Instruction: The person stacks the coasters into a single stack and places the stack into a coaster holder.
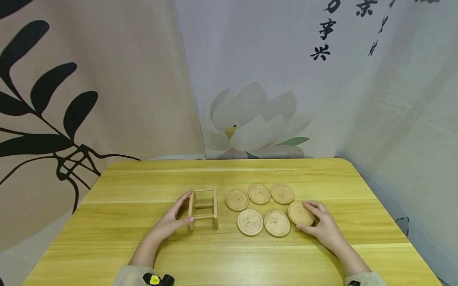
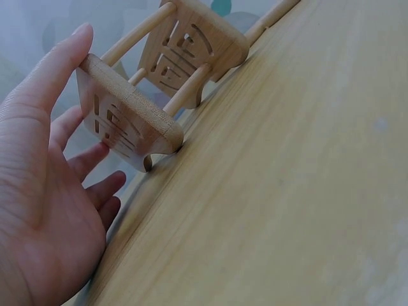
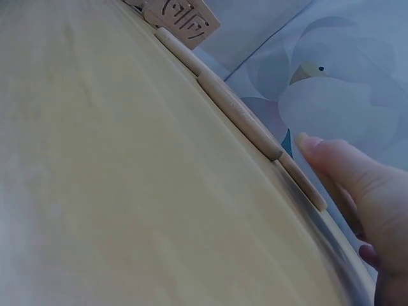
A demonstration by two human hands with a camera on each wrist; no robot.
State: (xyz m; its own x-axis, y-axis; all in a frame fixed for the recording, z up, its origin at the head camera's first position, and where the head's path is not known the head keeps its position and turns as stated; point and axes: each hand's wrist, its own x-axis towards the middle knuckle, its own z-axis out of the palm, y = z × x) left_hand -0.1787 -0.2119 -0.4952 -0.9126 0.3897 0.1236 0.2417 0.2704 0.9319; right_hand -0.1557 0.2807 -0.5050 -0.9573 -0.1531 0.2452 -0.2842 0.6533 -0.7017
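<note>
While the right hand [image 1: 323, 227] grips a pale, round wooden coaster [image 1: 299, 214], the left hand [image 1: 168, 223] holds a pale wooden rack [image 1: 216, 207].
The right fingers pinch the coaster's right side, whether lifted I cannot tell; the left fingers span the rack's left panel, thumb at its near end. Two slotted panels joined by round dowels form the rack, which stands on the yellow wood-grain bench [image 1: 232, 260], with only bench showing between them. Five matching coasters [image 1: 250, 222] bearing line-drawn plants lie between rack and right hand, three behind two. Beyond hangs a pale backdrop [image 1: 250, 47] with a white lotus [image 1: 252, 133].
</note>
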